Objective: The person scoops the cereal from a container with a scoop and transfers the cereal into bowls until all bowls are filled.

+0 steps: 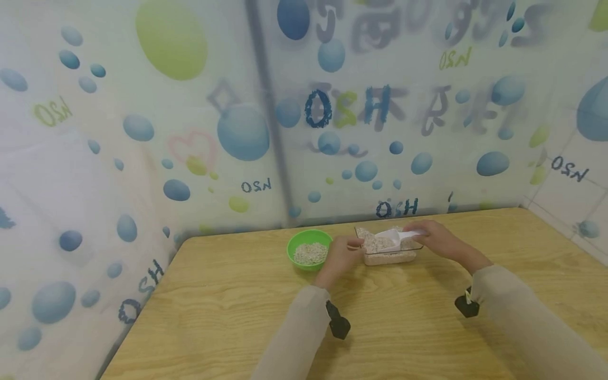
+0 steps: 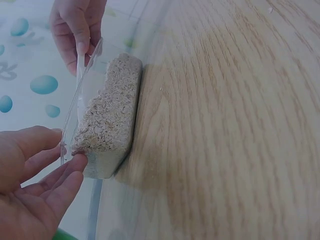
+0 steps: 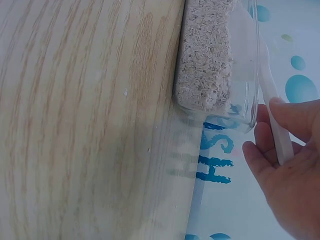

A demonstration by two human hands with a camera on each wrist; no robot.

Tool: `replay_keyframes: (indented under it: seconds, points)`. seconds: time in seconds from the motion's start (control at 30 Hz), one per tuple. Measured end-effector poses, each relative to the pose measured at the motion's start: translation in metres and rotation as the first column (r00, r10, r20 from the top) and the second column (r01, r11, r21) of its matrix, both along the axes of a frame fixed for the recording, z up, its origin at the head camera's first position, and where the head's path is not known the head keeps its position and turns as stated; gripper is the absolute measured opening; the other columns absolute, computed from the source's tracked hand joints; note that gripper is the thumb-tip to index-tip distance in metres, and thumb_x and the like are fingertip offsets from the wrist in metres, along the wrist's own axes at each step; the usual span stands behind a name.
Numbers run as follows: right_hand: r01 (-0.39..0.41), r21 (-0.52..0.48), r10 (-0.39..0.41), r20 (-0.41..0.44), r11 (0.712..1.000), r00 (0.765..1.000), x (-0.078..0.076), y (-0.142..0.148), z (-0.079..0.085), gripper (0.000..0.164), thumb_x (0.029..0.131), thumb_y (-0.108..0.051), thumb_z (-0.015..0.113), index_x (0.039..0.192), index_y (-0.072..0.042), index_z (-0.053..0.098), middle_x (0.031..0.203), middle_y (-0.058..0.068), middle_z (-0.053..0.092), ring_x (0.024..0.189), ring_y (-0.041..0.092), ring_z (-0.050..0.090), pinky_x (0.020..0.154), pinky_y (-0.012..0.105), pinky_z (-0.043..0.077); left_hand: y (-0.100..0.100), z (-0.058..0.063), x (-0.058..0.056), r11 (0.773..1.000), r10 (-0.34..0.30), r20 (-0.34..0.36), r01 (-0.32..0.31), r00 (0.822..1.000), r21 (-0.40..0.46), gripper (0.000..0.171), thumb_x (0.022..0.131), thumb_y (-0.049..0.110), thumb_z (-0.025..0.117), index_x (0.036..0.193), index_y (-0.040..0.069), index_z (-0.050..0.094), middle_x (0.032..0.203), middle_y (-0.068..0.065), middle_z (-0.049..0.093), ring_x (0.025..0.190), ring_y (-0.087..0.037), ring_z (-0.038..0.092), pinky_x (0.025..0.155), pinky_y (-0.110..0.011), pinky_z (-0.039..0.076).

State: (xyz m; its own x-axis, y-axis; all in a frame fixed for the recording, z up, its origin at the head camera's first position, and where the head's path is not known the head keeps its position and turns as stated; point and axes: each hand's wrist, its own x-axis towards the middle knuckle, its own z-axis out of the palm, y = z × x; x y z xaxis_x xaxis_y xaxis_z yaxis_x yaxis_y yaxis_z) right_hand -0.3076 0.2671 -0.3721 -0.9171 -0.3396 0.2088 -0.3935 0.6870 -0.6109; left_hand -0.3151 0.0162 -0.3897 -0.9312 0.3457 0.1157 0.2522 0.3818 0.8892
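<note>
A clear rectangular container (image 1: pixel 390 259) filled with rolled oats (image 2: pixel 112 110) stands on the table near its far edge. My left hand (image 1: pixel 341 257) pinches the container's near-left corner, thumb at the rim and fingers below it in the left wrist view. With my right hand (image 1: pixel 438 240) I grip the handle of a white scoop (image 3: pixel 280 135). The scoop's bowl lies in the oats, inside the container. Left of the container and close to my left hand is a green bowl (image 1: pixel 291 257) with oats in its bottom.
The wooden table (image 1: pixel 214 306) ends just behind the bowl and container, at a patterned curtain (image 1: pixel 228 211). Each wrist carries a black strap device, such as the left one (image 1: pixel 339 323).
</note>
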Motion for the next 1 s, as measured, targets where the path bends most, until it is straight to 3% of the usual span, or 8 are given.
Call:
replay_keyframes:
  seconds: [0.4, 1.0]
  points:
    - [0.019, -0.009, -0.019, -0.006, 1.000, 1.000, 0.001, 0.008, -0.004, 0.027, 0.091, 0.004, 0.047, 0.116, 0.010, 0.055, 0.119, 0.030, 0.052, 0.114, 0.048, 0.042, 0.089, 0.060, 0.038, 0.000, 0.001, 0.001, 1.000, 0.007, -0.004, -0.007, 1.000, -0.024, 0.026, 0.087, 0.009, 0.062, 0.110, -0.001, 0.064, 0.105, -0.012, 0.063, 0.092, -0.020, 0.061, 0.073, -0.027, 0.051]
    - [0.027, -0.057, -0.028, -0.006, 0.998, 1.000, 0.008, 0.016, 0.010, 0.030, 0.094, -0.004, 0.048, 0.120, 0.012, 0.052, 0.124, 0.036, 0.042, 0.116, 0.052, 0.035, 0.087, 0.062, 0.037, -0.006, 0.006, 0.005, 0.999, -0.018, -0.018, 0.018, 1.000, -0.032, 0.024, 0.087, 0.007, 0.061, 0.109, -0.002, 0.064, 0.102, -0.011, 0.063, 0.090, -0.019, 0.060, 0.072, -0.026, 0.050]
